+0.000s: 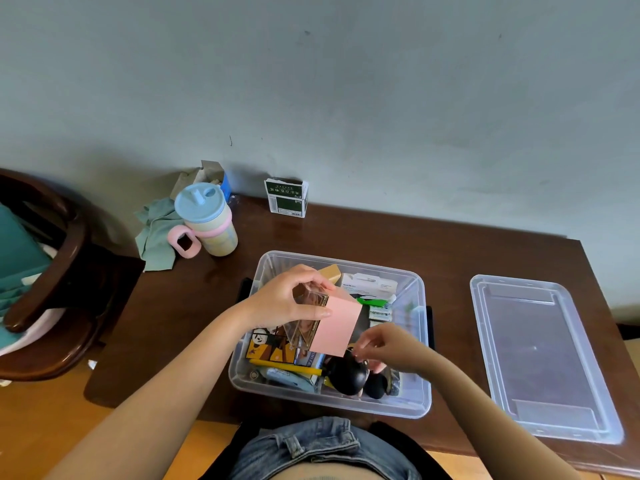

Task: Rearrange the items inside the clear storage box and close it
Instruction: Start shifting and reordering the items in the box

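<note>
The clear storage box (pixel 420 382) sits open on the brown table, packed with small items. Above its left half my left hand (pixel 289 299) is shut on a clear case with a gold edge (pixel 306 325) and a pink card (pixel 337 323) held against it. My right hand (pixel 388 346) hovers over the box's front right, fingertips pinched near the card's lower corner and above a black round object (pixel 346 374). Inside lie a yellow pencil (pixel 287 367), a panda-printed box (pixel 268 344) and a white packet (pixel 372 287). The clear lid (pixel 540 358) rests flat to the right.
A blue-lidded cup with a pink handle (pixel 207 223), a green cloth (pixel 156 233) and a green-and-white carton (pixel 286 199) stand at the table's back by the wall. A dark wooden chair (pixel 52 271) is at the left.
</note>
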The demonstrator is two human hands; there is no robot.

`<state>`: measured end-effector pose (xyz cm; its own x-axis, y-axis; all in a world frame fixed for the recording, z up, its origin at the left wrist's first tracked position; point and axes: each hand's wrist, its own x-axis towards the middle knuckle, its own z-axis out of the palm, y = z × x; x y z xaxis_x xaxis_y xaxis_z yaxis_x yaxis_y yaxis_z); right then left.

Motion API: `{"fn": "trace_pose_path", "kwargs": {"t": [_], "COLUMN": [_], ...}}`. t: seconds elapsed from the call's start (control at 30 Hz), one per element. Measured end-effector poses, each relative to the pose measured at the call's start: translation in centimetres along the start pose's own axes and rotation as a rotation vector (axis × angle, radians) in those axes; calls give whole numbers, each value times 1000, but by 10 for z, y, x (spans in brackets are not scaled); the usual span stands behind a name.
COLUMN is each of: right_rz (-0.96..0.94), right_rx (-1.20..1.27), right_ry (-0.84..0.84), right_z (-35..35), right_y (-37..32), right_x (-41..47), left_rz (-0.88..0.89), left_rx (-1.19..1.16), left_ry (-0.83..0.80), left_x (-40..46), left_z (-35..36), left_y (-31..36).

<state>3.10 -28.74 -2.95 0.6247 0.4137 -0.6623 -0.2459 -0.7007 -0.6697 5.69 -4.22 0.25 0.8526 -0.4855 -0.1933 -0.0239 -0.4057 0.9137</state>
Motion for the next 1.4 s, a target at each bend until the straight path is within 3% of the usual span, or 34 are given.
{"fn": "trace_pose_path", "kwargs": {"t": [0.07, 0.2, 0.4, 0.63, 0.73, 0.93, 1.03, 1.13, 1.27, 1.4], "right_rz": [41, 180, 314, 342, 368, 230, 251, 198, 139, 194], "right_rx": [-337, -907, -1142, -834, -594, -909, -859, -625, -255, -93], "right_ry": [69, -88, -264, -301, -326, -247, -33, 160, 164, 153], "right_z": [-4, 9, 24, 7, 9, 5, 10, 16, 20, 17], "right_y": [5, 9, 13, 5, 9, 11, 9, 10, 10, 16], "right_x": [4, 15, 32, 33, 31, 33, 42, 56, 69, 82], "left_rz": [-2, 2, -11, -18, -33, -57, -68, -82, -102, -113], "left_rx": [-1, 1, 29, 17, -28, 6, 20, 1, -56, -108], "left_ry": [-1, -15, -33, -10, 1, -75, -60, -38, 14, 70], "left_x": [0, -2, -4, -7, -7, -17, -23, -26, -29, -34], "left_z": [0, 1, 2, 1, -4, -28, -38, -39, -33, -30], "left_y": [0, 2, 2, 3, 5, 4, 2, 1, 0, -3]}}
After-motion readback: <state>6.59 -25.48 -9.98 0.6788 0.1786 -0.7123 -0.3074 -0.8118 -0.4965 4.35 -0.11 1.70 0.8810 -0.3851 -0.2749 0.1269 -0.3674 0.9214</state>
